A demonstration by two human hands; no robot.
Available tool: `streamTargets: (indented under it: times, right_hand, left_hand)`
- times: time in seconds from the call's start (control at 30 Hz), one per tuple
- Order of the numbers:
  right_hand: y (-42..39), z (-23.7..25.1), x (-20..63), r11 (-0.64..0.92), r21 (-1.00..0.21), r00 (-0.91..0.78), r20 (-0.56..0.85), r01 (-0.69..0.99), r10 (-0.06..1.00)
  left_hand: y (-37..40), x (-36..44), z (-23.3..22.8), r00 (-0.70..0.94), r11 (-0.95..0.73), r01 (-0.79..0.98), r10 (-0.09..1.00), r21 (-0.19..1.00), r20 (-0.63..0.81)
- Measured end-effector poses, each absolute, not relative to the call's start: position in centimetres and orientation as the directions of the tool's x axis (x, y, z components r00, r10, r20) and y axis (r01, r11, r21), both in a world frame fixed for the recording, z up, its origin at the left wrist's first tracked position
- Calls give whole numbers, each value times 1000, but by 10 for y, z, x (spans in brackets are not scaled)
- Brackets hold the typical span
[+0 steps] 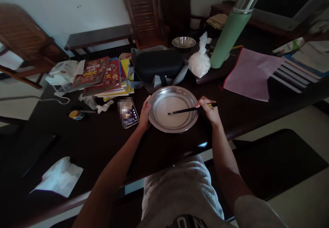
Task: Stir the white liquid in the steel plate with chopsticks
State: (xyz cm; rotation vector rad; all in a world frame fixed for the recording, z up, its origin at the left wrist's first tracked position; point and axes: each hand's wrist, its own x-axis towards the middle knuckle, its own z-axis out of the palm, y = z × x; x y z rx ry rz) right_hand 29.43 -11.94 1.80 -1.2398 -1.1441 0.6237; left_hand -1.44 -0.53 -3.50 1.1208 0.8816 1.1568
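Note:
A round stainless steel bowl [174, 129] sits on the dark table before me, a pale, milky-looking layer covering its bottom. My left hand [145, 115] is closed on the bowl's left rim, with the thumb near the top edge. In my right hand [208, 110], at the right rim, are dark chopsticks [183, 110] with gold marks near the back end. They slant leftward across the bowl, and their tips are at the pale layer; I cannot tell how deep they reach. A phone [131, 115] lies just left of my left hand.
Behind the bowl are a black case [159, 63], a tied bag of white powder [199, 63], a tall green thermos [230, 36] and another metal bowl [183, 42]. Books [100, 77] lie at left, a pink pouch [250, 75] at right, a small jar [76, 115] and paper [60, 176] nearer.

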Motion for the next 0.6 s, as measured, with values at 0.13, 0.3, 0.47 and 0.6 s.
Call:
streamTargets:
  times: [0.13, 0.3, 0.47, 0.6]
  right_hand:
    - [-119, 19, 295, 290, -927, 398, 365, 237, 841]
    - [-119, 19, 294, 269, -939, 349, 331, 213, 877]
    - [-120, 19, 294, 283, -935, 419, 350, 214, 838]
    - [-121, 20, 294, 253, -943, 331, 314, 215, 890]
  left_hand:
    - [-6, -14, -33, 214, 28, -228, 977, 973, 22]
    - [-7, -14, -30, 207, 40, -225, 978, 974, 7]
    - [-7, -14, -30, 212, 60, -233, 977, 971, -10]
    - [-7, -13, -32, 204, 44, -227, 979, 973, 3]
